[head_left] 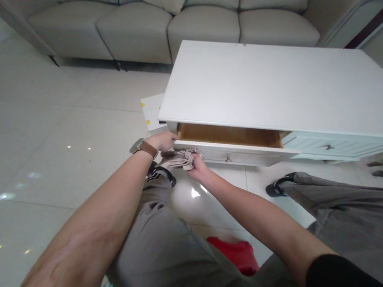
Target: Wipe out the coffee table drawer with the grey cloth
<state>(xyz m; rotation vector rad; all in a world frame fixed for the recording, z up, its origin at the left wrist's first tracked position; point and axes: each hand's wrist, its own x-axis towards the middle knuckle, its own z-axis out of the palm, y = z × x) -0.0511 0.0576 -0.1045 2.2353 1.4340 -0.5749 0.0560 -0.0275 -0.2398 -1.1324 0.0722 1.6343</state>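
A drawer (228, 155) with a white front and brown wooden inside stands pulled out of a white coffee table (268, 81). My left hand (165, 141), with a watch on its wrist, is closed at the left end of the drawer front; its fingertips are partly hidden. Bunched in my right hand (198, 168) is a crumpled, pale brownish cloth (179, 159), pressed against the left part of the drawer front. A small metal knob (228, 159) sits to the right of the cloth. The inside of the drawer shows only in part.
Behind the table runs a long grey sofa (136, 23) with cushions. A white panel with yellow marks (151, 108) lies by the table's left end. Between my legs is a red object (236, 253). A second closed drawer (329, 146) is at the right. Shiny tiles (35, 136) cover the floor.
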